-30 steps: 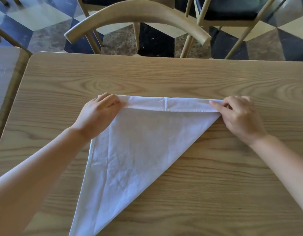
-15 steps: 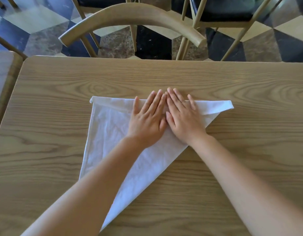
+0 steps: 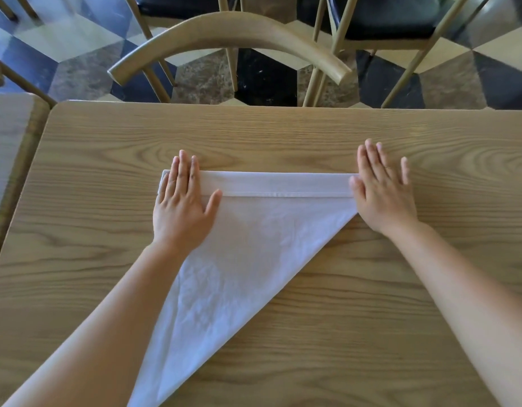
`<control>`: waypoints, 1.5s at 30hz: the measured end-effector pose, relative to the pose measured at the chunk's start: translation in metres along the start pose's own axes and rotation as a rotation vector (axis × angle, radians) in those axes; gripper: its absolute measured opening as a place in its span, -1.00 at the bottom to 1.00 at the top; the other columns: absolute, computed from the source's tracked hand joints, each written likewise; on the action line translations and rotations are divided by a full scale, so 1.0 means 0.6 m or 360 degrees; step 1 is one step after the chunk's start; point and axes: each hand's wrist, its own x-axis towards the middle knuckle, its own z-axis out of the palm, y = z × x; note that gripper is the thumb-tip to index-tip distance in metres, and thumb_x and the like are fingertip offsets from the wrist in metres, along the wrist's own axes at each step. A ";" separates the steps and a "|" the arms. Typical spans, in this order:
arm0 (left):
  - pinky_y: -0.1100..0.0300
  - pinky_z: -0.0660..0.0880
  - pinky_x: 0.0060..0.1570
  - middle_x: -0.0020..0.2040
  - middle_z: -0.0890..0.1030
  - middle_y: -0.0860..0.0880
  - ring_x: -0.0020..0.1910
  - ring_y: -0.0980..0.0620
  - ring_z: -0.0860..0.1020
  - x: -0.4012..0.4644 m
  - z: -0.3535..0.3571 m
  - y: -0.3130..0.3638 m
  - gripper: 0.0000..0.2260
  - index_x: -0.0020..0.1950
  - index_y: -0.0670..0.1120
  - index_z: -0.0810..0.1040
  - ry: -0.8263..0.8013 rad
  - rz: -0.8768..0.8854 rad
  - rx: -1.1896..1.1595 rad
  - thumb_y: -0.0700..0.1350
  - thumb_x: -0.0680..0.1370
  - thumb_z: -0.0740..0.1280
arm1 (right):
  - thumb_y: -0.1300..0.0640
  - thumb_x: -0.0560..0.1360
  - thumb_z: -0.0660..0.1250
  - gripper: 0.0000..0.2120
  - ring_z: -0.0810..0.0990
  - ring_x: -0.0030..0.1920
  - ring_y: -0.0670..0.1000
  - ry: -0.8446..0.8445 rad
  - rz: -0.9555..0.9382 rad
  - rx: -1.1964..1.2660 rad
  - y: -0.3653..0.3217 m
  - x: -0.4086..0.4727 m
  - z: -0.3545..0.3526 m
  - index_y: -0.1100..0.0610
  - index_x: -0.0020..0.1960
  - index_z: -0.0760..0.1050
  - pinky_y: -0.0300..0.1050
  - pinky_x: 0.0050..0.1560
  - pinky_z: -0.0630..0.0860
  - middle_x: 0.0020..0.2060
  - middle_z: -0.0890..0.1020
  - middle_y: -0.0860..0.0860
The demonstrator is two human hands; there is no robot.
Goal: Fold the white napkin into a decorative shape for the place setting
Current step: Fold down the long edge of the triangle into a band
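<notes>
The white napkin [image 3: 254, 245] lies on the wooden table [image 3: 283, 133] as a triangle whose point runs toward me at the lower left. Along its far edge a narrow band [image 3: 277, 185] is folded over, hem showing. My left hand [image 3: 182, 204] lies flat, fingers straight, pressing the left end of that band. My right hand [image 3: 381, 192] lies flat with fingers spread over the band's right end, partly on the bare table. The napkin's two far corners are hidden under the hands.
A wooden chair [image 3: 230, 33] with a curved backrest stands just beyond the table's far edge. Another chair with a dark seat [image 3: 392, 22] is behind it at the right. A second table [image 3: 10, 136] adjoins on the left. Tiled floor lies beyond.
Both hands slid apart from the middle of the folded band to its two ends, staying flat. The band now lies smooth and even.
</notes>
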 end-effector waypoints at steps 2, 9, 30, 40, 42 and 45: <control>0.13 -0.24 0.47 0.56 -0.14 -0.11 0.52 0.04 -0.19 -0.001 0.000 0.006 -0.34 0.54 -0.15 -0.10 -0.0012 -0.0059 -0.0009 0.21 0.57 -0.08 | -0.10 0.57 -0.26 -0.43 -0.25 0.49 -0.08 -0.0048 0.0006 0.0073 0.002 0.001 -0.003 0.12 0.51 -0.21 0.09 0.45 -0.27 0.52 -0.18 -0.04; 0.02 -0.27 0.46 0.55 -0.20 -0.11 0.51 0.04 -0.24 0.029 0.008 0.077 -0.30 0.53 -0.20 -0.15 0.0009 -0.0611 -0.0271 0.22 0.58 -0.05 | 0.26 0.56 0.18 -0.65 0.33 0.39 0.18 0.0452 -0.0107 0.0578 0.010 -0.030 0.004 0.30 0.33 0.38 0.15 0.39 0.26 0.35 0.41 0.21; -0.04 -0.18 0.48 0.56 -0.06 -0.09 0.53 0.03 -0.11 -0.050 0.021 0.100 -0.25 0.55 -0.03 -0.03 -0.0040 0.0202 0.0045 0.34 0.48 0.03 | 0.27 0.42 0.37 -0.82 0.44 -0.36 -0.02 -0.0159 0.0507 0.1421 0.077 -0.283 -0.029 0.04 -0.28 0.47 -0.09 -0.27 0.37 -0.38 0.54 -0.03; 0.00 -0.12 0.48 0.56 0.01 -0.09 0.53 0.02 -0.04 -0.156 0.035 0.146 -0.25 0.54 -0.09 0.02 -0.0117 0.0692 0.0052 0.31 0.47 0.04 | 0.05 0.34 0.34 -0.93 0.46 -0.39 -0.10 -0.0065 0.0721 0.1576 0.062 -0.544 0.018 -0.07 -0.24 0.45 -0.30 -0.36 0.36 -0.37 0.57 -0.14; 0.03 -0.10 0.47 0.55 0.04 -0.10 0.52 0.01 -0.01 -0.176 0.040 0.153 -0.33 0.54 -0.12 0.05 -0.0102 0.0720 0.0019 0.20 0.52 0.06 | 0.12 0.41 0.39 -0.83 0.48 -0.36 -0.07 -0.0012 0.0737 0.1612 0.060 -0.580 0.024 -0.08 -0.22 0.42 -0.20 -0.30 0.41 -0.33 0.57 -0.10; 0.03 -0.09 0.46 0.55 0.07 -0.10 0.52 0.01 0.02 -0.190 0.041 0.160 -0.41 0.53 -0.14 0.08 -0.0110 0.0752 -0.0031 0.02 0.52 0.05 | 0.25 0.47 0.34 -0.72 0.47 -0.35 0.04 0.0015 0.0719 0.1600 0.057 -0.608 0.027 -0.09 -0.19 0.35 -0.02 -0.28 0.42 -0.35 0.50 0.00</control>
